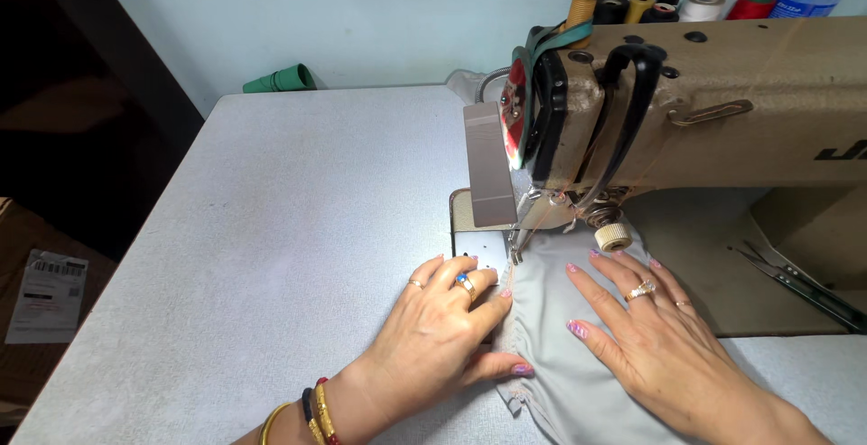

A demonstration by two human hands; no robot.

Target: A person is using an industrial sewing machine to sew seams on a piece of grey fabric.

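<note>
i see the grey fabric (578, 364) lying in the lower centre-right of the frame, spread flat on the worktop (271, 246) and running from the bottom edge up under the presser foot (515, 251) of the tan sewing machine (722, 111). its long axis runs bottom to top, toward the needle. my left hand (442, 319) sits on the fabric's left edge, just below and left of the presser foot, and is the nearer of the 2 to the needle; its grip is flat and open, fingertips pressing the edge down, thumb stretched right over a fold. my right hand (650, 328) lies to the right, palm down, fingers spread wide and pointing up-left toward the foot, holding nothing, only weighting the cloth. both wrists come in from the bottom of the frame. thread spools (686, 4) line the top of the machine in the upper right, and scissors (799, 284) lie at the right edge.
</note>
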